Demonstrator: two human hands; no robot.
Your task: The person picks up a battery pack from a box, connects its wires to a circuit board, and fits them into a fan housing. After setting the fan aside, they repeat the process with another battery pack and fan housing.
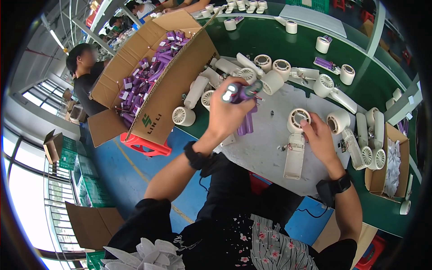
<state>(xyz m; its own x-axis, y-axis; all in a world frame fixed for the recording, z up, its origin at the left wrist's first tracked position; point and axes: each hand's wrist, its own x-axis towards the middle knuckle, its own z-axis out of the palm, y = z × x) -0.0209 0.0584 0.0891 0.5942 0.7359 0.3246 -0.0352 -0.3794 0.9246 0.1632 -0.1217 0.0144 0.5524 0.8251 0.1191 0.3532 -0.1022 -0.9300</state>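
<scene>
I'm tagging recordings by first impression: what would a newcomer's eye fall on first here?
Probably the heap of purple batteries in the big cardboard box at upper left. Next, near the middle, the left grip holds a blurred purple bundle over the grey sheet, while just right of it the right grip touches a white fan.

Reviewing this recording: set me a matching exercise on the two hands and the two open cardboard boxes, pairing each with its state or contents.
1. Left hand
2. Right hand
3. Large cardboard box
4. Small cardboard box

A. Contains pale, crumpled-looking pieces
B. Has its thumb on a white round housing
C. Heaped with purple packs
D. Raised, gripping purple cylinders

Pairs: 1-D, 2-B, 3-C, 4-A
</scene>
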